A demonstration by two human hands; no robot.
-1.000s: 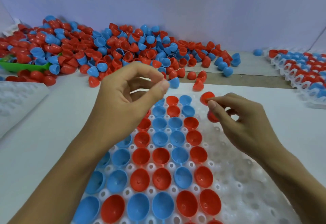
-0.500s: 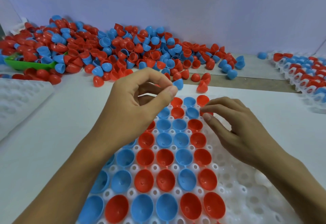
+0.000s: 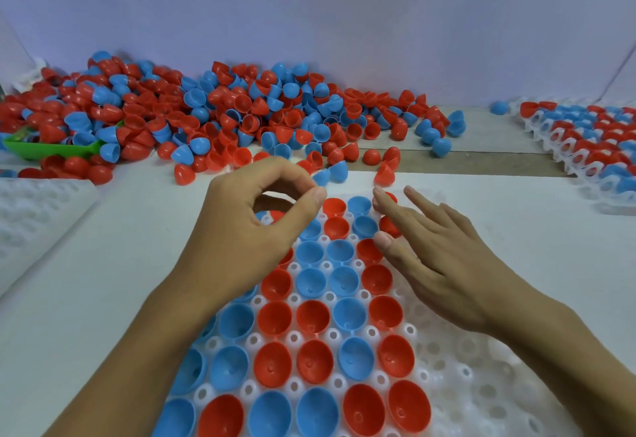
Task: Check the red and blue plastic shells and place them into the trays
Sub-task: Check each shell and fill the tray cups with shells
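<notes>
White moulded plastic, dimpled with round cups and small holes, makes up the nearest tray (image 3: 475, 398), which lies flat on the pale table (image 3: 86, 299) right under the camera. Its left and middle cups hold red and blue plastic half-shells (image 3: 311, 319), open side up, in mixed rows running away from the viewer; the cups on its right side show only bare white plastic. Above the tray's left part the left hand (image 3: 247, 240) is raised with its fingers curled and the thumb tip meeting the forefinger tip in a ring; whether anything small is pinched there I cannot tell. The right hand (image 3: 444, 264) reaches over the tray's far rows with straight, spread fingers, its fingertips (image 3: 378, 195) just beside a red shell (image 3: 390, 225) sitting at the right edge of the filled rows, and it holds nothing. Just beyond the tray a few loose shells lie on the table, among them a blue one (image 3: 339, 171) and a red one (image 3: 383, 175). Farther back a large heap of loose red and blue shells (image 3: 206, 116) stretches along the pale violet wall (image 3: 344, 6), partly burying a green plastic scoop (image 3: 44, 151) at the left. Another white tray (image 3: 34, 209) lies at the left edge, and a filled tray of shells (image 3: 592, 140) sits far right.
</notes>
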